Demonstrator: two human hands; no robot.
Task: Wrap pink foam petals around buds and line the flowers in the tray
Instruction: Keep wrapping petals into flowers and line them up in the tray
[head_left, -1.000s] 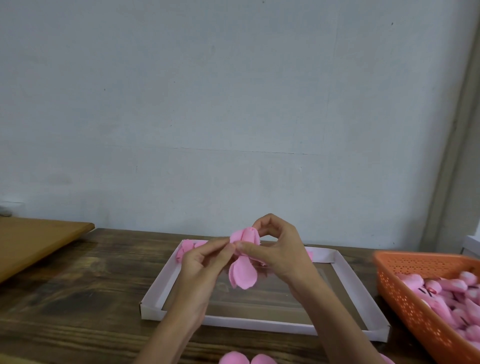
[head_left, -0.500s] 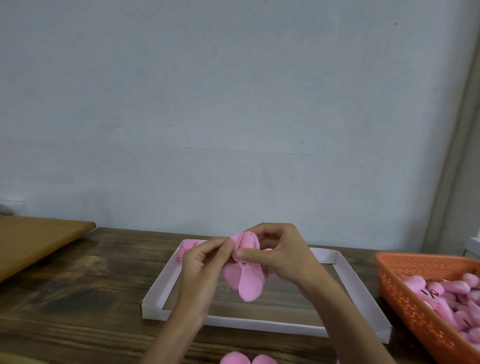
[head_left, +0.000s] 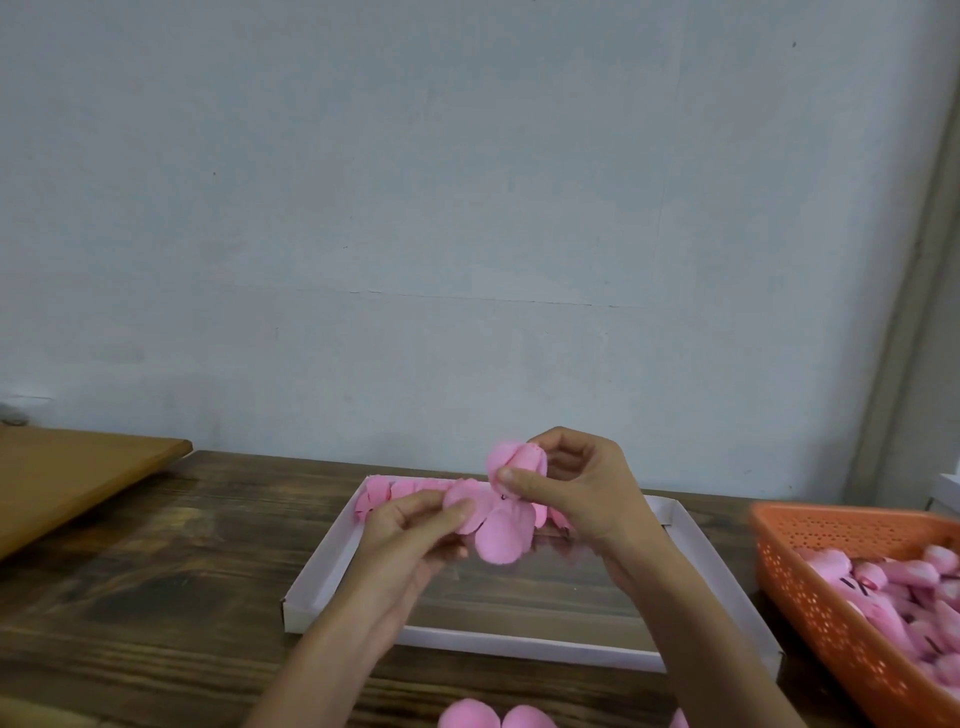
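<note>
In the head view, we see the right hand (head_left: 576, 499) held above the shallow white cardboard tray (head_left: 322, 571), its thumb and curled fingers pinching the rounded pink foam bud (head_left: 517, 460). The left hand (head_left: 410, 540) pinches the loose pink foam petals (head_left: 501, 535) that hang just under the bud, touching it. A row of finished pink flowers (head_left: 384, 491) lies along the tray's far wall. The tray sits on a dark wooden table (head_left: 156, 571). To the right stands an orange perforated plastic basket (head_left: 831, 613) holding pink foam pieces (head_left: 893, 587). A light brown board (head_left: 67, 478) lies at far left. 2 spare pink petals (head_left: 493, 717) show at the bottom edge.
</note>
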